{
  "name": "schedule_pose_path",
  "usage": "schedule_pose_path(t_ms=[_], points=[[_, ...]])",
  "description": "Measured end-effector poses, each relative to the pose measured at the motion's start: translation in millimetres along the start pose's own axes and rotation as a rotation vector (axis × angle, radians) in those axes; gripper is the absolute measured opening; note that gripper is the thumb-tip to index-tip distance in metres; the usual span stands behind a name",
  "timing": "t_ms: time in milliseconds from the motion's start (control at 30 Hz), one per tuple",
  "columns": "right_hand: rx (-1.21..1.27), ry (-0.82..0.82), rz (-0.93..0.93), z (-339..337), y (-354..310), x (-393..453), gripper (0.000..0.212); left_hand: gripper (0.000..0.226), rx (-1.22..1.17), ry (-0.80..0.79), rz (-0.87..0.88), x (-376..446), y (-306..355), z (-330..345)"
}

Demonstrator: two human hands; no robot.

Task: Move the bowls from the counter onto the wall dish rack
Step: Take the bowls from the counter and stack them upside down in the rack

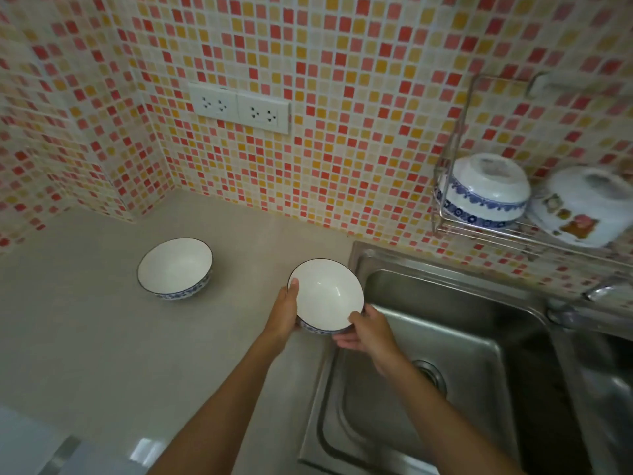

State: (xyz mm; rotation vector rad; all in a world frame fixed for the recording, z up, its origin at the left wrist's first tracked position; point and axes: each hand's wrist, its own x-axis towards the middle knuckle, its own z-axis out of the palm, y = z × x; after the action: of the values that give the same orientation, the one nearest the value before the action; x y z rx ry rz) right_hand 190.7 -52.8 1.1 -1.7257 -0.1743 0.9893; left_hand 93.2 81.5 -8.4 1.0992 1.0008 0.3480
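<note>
Wall rack (486,231) at right of frame crowded: two upturned bowls, blue-banded one (481,192) and flowered one (582,207), sitting side by side. Rack's left upright wire (455,132) blocks sideways entry. Air over sink (445,337) open. Counter (85,320) at lower left bare, only spare bowl (174,268) mid-left.

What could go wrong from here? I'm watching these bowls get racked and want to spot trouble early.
1. The held bowl hangs at the edge of the steel sink; a slip from the left hand or right hand could chip it.
2. The wall dish rack already holds two upturned bowls, so space looks tight.
</note>
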Motion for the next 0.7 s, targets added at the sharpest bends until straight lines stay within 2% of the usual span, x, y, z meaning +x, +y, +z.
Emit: schedule_pose_path(t_ms=[167, 267, 433, 567, 633, 700], points=[[-0.079, 0.018, -0.105, -71.5, 4.0, -29.4, 0.040, 0.047, -0.032, 0.004, 0.109, -42.6, -19.0, 66.9], [-0.187, 0.095, -0.233, -113.0, 2.1, -48.1, 0.039, 0.047, -0.045, 0.015, 0.153, -60.3, -23.5, 102.9], [-0.368, 0.454, -0.581, -183.3, -31.8, -84.1, 0.039, 0.046, -0.049, 0.039, 0.193, -85.4, -8.8, 153.5], [-0.413, 0.651, -0.826, -240.3, -66.6, -95.3, 0.043, 0.039, -0.019, -0.004, 0.283, -105.5, 18.0, 181.4], [-0.513, 0.745, -0.906, -265.8, -80.0, -91.5, 0.044, 0.041, -0.006, -0.049, 0.346, -116.5, 31.8, 191.6], [-0.650, 0.809, -0.897, -290.1, -85.7, -80.6, 0.046, 0.046, 0.013, -0.112, 0.403, -128.3, 44.5, 201.2]])
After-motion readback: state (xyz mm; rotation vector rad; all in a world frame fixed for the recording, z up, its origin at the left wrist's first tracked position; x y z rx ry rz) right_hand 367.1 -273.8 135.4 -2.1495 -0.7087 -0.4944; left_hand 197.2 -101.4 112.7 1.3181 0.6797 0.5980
